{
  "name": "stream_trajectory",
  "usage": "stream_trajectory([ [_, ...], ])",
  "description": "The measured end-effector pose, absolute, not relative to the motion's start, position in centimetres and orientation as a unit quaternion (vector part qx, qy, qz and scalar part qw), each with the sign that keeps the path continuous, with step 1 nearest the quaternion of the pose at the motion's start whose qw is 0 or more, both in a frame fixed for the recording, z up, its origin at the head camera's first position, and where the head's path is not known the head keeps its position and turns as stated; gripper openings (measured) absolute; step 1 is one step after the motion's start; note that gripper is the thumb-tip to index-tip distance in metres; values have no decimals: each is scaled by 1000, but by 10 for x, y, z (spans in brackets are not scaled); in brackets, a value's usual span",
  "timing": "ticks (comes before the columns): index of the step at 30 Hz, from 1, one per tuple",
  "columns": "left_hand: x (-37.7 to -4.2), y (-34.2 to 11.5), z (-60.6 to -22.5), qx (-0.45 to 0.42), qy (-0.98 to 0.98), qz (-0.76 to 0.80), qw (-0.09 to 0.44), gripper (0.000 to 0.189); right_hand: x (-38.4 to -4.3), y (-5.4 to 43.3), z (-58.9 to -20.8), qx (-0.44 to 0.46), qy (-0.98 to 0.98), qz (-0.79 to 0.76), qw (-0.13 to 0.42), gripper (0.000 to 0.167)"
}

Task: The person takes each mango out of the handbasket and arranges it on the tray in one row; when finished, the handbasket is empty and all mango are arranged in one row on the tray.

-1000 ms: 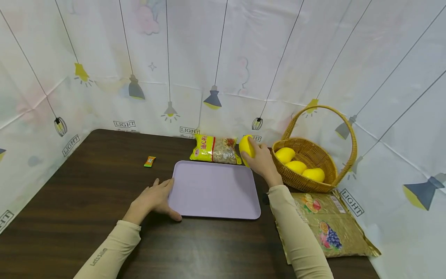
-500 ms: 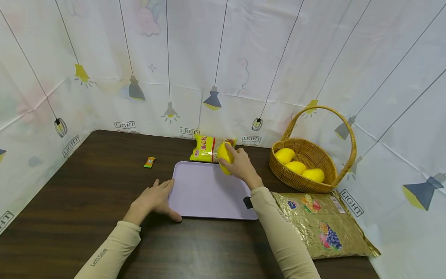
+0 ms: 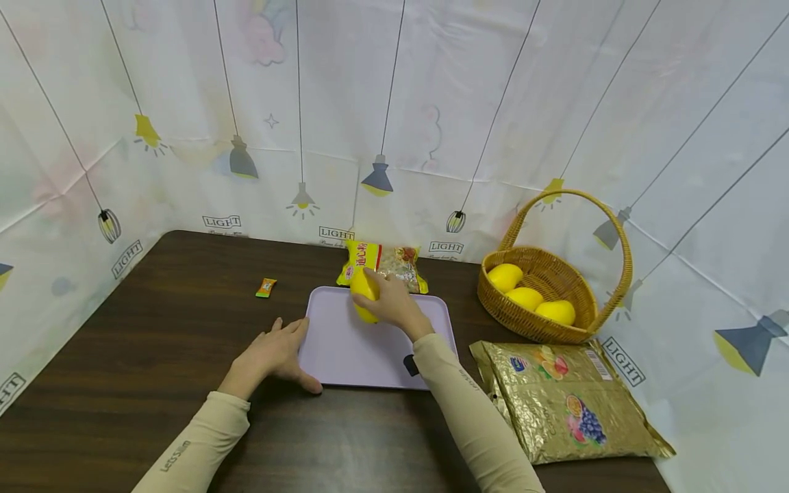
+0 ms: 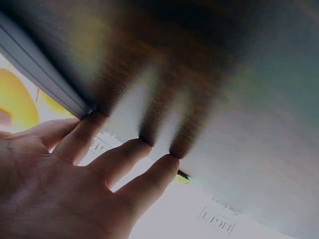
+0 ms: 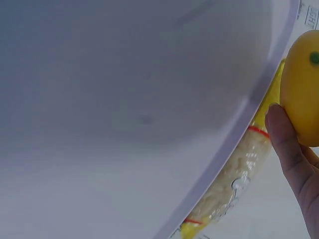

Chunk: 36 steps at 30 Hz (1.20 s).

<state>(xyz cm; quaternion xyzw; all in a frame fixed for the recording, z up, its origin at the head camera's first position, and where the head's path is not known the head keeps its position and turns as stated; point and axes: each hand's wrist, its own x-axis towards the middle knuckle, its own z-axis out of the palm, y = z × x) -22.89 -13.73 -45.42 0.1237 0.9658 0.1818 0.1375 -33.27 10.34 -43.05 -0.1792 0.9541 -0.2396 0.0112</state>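
Note:
My right hand [image 3: 394,301] grips a yellow mango [image 3: 365,294] over the back left part of a lilac tray [image 3: 345,349]. In the right wrist view the mango [image 5: 301,89] shows a green stem spot, with the thumb [image 5: 284,134] against its side. My left hand [image 3: 274,352] rests at the tray's left edge, fingers spread and thumb near the front corner. The left wrist view has its fingertips [image 4: 172,157] down on the dark tabletop beside the tray's side wall [image 4: 45,69].
A wicker basket [image 3: 524,325] with a tall handle holds several mangoes at the back right. In front of it lies a gold bag [image 3: 555,404]. A yellow pasta packet [image 3: 394,263] lies behind the tray, and a small orange-green wrapped candy [image 3: 266,287] is to its left.
My right hand has carried the mango leftward from between the basket and the pasta packet to over the tray's back left part. The left hand has stayed at the tray edge.

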Motion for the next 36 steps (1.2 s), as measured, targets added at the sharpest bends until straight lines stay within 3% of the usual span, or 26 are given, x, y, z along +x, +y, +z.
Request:
stream_trajectory([
  [22, -229, -138, -456, 119, 964, 188, 143, 136, -336, 46, -446, -206, 950, -225, 62, 71],
  [36, -230, -137, -457, 116, 966, 181, 142, 136, -333, 30, -449, -190, 958, -205, 65, 72],
])
